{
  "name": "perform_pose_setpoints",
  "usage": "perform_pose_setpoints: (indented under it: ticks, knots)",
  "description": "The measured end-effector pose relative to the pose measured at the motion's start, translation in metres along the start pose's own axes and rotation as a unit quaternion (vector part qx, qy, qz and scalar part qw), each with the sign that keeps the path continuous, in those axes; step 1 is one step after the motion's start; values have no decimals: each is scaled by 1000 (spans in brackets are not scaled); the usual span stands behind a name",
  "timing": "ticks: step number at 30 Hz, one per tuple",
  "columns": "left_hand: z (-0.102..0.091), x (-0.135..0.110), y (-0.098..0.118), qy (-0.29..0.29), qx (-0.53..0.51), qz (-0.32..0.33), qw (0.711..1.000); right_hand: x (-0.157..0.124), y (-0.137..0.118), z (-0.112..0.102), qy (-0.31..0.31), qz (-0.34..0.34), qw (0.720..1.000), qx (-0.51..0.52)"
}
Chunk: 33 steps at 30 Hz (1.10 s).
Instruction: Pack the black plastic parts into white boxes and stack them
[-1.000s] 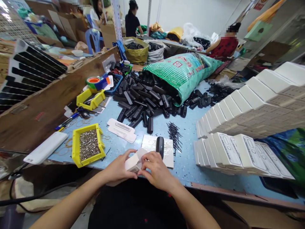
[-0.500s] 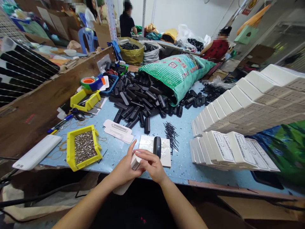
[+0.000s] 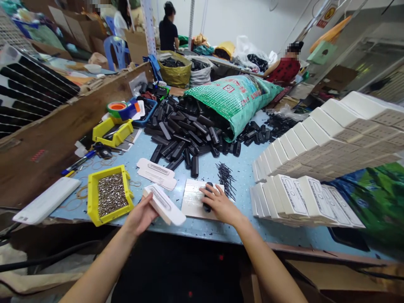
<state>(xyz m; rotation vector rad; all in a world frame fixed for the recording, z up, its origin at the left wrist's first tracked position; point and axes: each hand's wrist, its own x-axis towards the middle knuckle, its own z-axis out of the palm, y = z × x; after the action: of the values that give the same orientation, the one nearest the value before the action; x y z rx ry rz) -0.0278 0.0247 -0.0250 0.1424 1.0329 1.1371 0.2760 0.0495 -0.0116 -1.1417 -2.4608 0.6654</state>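
My left hand point(image 3: 140, 216) is closed round a folded white carton point(image 3: 164, 205), held just above the table's front edge beside the yellow tray of small metal parts point(image 3: 109, 195). My right hand point(image 3: 221, 204) lies on a white tile point(image 3: 193, 200), its fingers curled over a black plastic piece point(image 3: 208, 194). A bundle of thin black ties point(image 3: 226, 177) lies just beyond that hand. Two flat white carton blanks point(image 3: 157, 172) lie ahead of the left hand.
A heap of black plastic pieces point(image 3: 186, 130) spills from a green sack point(image 3: 233, 99). Rows of white cartons point(image 3: 318, 160) fill the right side. A yellow bin point(image 3: 112, 131), tape roll point(image 3: 117, 107), pens point(image 3: 78, 162) and wooden board point(image 3: 63, 134) stand left. Other people work at the back.
My hands have parted: the left carried the white carton out to the left, and the right reached forward onto the black piece on the tile.
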Motion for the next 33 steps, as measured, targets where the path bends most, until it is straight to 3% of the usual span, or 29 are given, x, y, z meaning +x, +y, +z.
perform_pose_setpoints:
  ticks: [2,4,5,6,8,11,13,17,19,21,24,26,29,31,33]
  knots:
    - [4,2,-5,60,-67,7,996,3,-15,2,115,54,978,168]
    - [15,1,-16,97,-97,-10,990,11,-39,9,254,93,901,341]
    - [21,0,-22,101,-103,-22,989,16,-51,14,307,100,860,395]
    - [26,-2,-28,97,-103,-32,989,22,-63,19,338,98,837,418]
    - [31,-7,-36,54,-65,-38,996,33,-80,30,349,94,845,395]
    - [16,-17,-41,-2,130,60,990,42,-92,42,340,121,854,373]
    - [-6,-26,-38,12,259,172,950,47,-94,51,311,122,842,423]
    - [-56,-45,-30,44,475,328,815,81,-93,88,93,22,873,479]
    - [-73,-54,-24,92,536,361,757,111,-93,118,47,2,925,377]
    - [-84,-60,-17,148,558,378,724,141,-94,148,9,-36,974,223]
    - [-88,-64,-4,171,576,367,710,163,-92,171,-85,-104,983,122]
    - [-83,-62,2,144,578,348,723,157,-86,164,-104,-92,981,138]
    - [-66,-51,3,78,584,329,738,127,-73,126,-66,-33,984,160]
    - [-50,-37,-4,36,599,324,732,103,-70,95,30,27,974,222]
    - [-34,-22,-14,4,616,321,720,83,-76,71,167,91,932,307]
